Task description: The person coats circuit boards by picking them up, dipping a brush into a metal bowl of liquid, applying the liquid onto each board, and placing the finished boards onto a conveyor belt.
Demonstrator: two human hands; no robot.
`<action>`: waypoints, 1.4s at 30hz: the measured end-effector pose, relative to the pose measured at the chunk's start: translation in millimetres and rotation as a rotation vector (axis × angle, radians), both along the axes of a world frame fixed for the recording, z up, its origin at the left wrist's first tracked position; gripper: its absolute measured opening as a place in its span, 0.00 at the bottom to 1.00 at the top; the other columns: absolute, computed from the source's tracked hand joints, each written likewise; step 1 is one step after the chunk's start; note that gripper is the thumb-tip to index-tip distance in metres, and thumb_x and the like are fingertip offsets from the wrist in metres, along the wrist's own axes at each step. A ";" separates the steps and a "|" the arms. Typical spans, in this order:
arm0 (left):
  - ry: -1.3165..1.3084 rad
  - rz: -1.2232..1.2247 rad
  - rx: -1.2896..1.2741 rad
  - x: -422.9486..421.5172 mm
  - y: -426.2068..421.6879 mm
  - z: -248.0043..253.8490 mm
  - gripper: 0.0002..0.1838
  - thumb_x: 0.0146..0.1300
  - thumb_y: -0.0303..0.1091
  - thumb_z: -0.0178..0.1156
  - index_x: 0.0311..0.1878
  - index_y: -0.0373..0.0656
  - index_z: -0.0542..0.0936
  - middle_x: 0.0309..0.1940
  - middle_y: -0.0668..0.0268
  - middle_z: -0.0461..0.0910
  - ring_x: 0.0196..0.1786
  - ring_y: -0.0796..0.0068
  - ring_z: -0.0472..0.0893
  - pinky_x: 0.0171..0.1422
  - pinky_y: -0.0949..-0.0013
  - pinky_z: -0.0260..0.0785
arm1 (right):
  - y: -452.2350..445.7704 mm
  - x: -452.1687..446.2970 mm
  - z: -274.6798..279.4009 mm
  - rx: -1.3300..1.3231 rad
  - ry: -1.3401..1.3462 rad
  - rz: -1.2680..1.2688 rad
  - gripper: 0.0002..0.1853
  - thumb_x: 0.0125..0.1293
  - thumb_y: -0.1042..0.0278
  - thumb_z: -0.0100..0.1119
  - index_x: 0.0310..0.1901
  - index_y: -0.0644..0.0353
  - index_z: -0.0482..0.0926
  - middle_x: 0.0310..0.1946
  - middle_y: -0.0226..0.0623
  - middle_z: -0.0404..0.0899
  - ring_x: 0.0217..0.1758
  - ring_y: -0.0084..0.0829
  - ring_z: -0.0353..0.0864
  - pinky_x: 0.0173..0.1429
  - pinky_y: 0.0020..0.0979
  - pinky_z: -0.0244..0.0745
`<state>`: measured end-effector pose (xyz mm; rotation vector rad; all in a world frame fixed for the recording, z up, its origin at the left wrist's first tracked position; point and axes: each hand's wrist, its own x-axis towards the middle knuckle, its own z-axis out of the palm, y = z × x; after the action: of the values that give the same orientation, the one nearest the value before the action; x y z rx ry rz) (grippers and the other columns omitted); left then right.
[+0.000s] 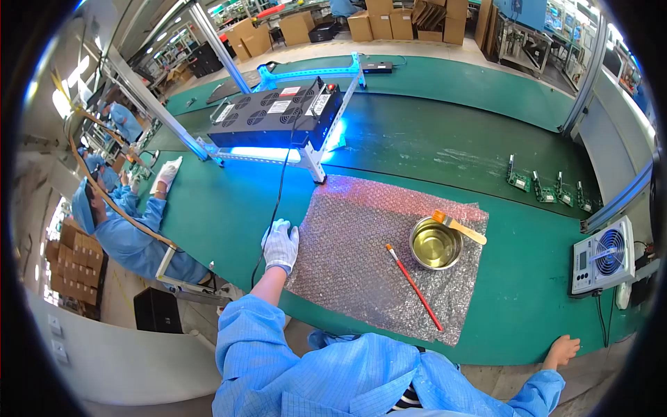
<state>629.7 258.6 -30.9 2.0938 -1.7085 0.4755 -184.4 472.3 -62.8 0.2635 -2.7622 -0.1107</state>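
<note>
My left hand (280, 244), in a white glove, lies flat with its palm down on the green table, at the left edge of a bubble-wrap sheet (347, 271). A black cable (281, 182) runs down beside it. My right hand (564, 349) is bare and rests at the table's front edge with its fingers curled; nothing shows in them. On the bubble wrap stands a metal bowl (435, 243) of yellowish liquid. A flat brush with a wooden handle (460, 228) lies across its rim. Left of the bowl is a thin red-handled brush (415, 288).
A black fan unit (271, 115) on a white frame glows blue underneath. Several green circuit boards (519, 181) lie on the dark conveyor belt (445, 132). At the right stands a white fan (603, 256). A co-worker in blue (139, 236) sits at the left.
</note>
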 end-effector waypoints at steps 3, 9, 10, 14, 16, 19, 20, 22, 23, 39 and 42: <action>-0.001 -0.005 0.007 -0.8 0.3 1.9 0.14 0.59 0.42 0.61 0.41 0.41 0.79 0.46 0.57 0.79 0.50 0.57 0.78 0.56 0.58 0.70 | -1.6 -3.4 -4.0 0.000 0.032 -0.018 0.16 0.65 0.55 0.44 0.51 0.51 0.70 0.49 0.36 0.73 0.51 0.42 0.77 0.43 0.51 0.77; 0.020 0.018 0.028 -3.2 0.5 5.5 0.14 0.60 0.42 0.60 0.41 0.42 0.79 0.46 0.57 0.79 0.50 0.57 0.78 0.56 0.58 0.70 | -6.2 3.9 6.4 0.069 -0.059 -0.034 0.17 0.66 0.56 0.42 0.54 0.50 0.69 0.51 0.36 0.72 0.53 0.42 0.76 0.44 0.52 0.77; 0.022 0.021 0.028 -1.7 0.5 4.1 0.14 0.60 0.42 0.60 0.41 0.42 0.79 0.46 0.57 0.79 0.50 0.57 0.78 0.56 0.58 0.70 | -5.9 3.5 5.3 0.069 -0.057 -0.031 0.17 0.66 0.56 0.42 0.54 0.50 0.69 0.51 0.36 0.72 0.53 0.42 0.76 0.44 0.52 0.77; -0.005 0.008 0.005 0.5 0.6 1.2 0.14 0.60 0.43 0.60 0.42 0.42 0.79 0.46 0.57 0.79 0.50 0.57 0.78 0.56 0.58 0.70 | -6.4 6.7 7.7 0.054 -0.041 -0.020 0.17 0.67 0.56 0.42 0.54 0.50 0.69 0.51 0.36 0.71 0.53 0.42 0.76 0.45 0.51 0.77; -0.010 0.007 0.003 0.3 0.6 1.3 0.14 0.60 0.43 0.60 0.42 0.42 0.79 0.46 0.57 0.79 0.50 0.57 0.78 0.56 0.58 0.70 | -6.9 6.9 9.5 0.059 -0.055 -0.025 0.17 0.67 0.56 0.42 0.54 0.50 0.69 0.51 0.36 0.71 0.53 0.41 0.76 0.45 0.51 0.77; -0.006 0.000 -0.003 0.7 0.3 0.4 0.14 0.60 0.43 0.60 0.42 0.42 0.79 0.46 0.57 0.79 0.50 0.57 0.78 0.56 0.58 0.70 | -5.0 2.3 6.2 0.100 -0.045 -0.014 0.17 0.67 0.56 0.41 0.53 0.51 0.68 0.51 0.36 0.71 0.53 0.41 0.76 0.45 0.50 0.77; 0.001 0.007 0.003 0.3 0.5 0.7 0.14 0.60 0.43 0.60 0.42 0.42 0.79 0.47 0.57 0.79 0.50 0.57 0.78 0.56 0.58 0.70 | -4.3 1.5 4.3 0.087 -0.015 0.002 0.16 0.67 0.57 0.42 0.53 0.52 0.68 0.50 0.36 0.72 0.53 0.41 0.76 0.45 0.50 0.77; 0.007 0.013 0.008 -0.9 0.4 2.6 0.14 0.60 0.43 0.60 0.42 0.42 0.79 0.47 0.58 0.79 0.50 0.57 0.78 0.56 0.58 0.70 | -5.5 7.6 9.3 0.074 0.015 0.016 0.16 0.67 0.57 0.42 0.52 0.52 0.69 0.49 0.37 0.72 0.52 0.41 0.77 0.44 0.50 0.77; 0.014 0.019 0.023 -2.0 0.5 4.4 0.14 0.60 0.43 0.60 0.41 0.42 0.79 0.47 0.58 0.79 0.50 0.57 0.78 0.56 0.58 0.70 | -6.9 11.2 14.0 0.077 -0.020 0.019 0.16 0.66 0.57 0.42 0.52 0.53 0.69 0.50 0.39 0.72 0.52 0.44 0.76 0.46 0.50 0.77; 0.001 0.010 0.011 0.5 0.9 1.8 0.14 0.60 0.43 0.60 0.41 0.42 0.79 0.47 0.58 0.79 0.50 0.57 0.78 0.56 0.58 0.70 | 1.1 -8.3 -9.7 0.015 0.093 0.113 0.15 0.65 0.60 0.45 0.48 0.58 0.69 0.46 0.44 0.72 0.47 0.46 0.77 0.43 0.48 0.77; 0.002 0.014 0.015 -0.6 0.8 2.9 0.14 0.60 0.43 0.60 0.41 0.42 0.79 0.47 0.58 0.79 0.50 0.58 0.78 0.56 0.58 0.69 | -1.6 -2.3 -1.1 0.038 0.011 0.068 0.16 0.66 0.58 0.44 0.50 0.56 0.69 0.50 0.43 0.72 0.52 0.47 0.76 0.48 0.48 0.76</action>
<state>629.2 259.4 -27.9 2.1175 -1.7029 0.4660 -186.7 470.7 -63.9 0.3656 -2.7391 -0.1472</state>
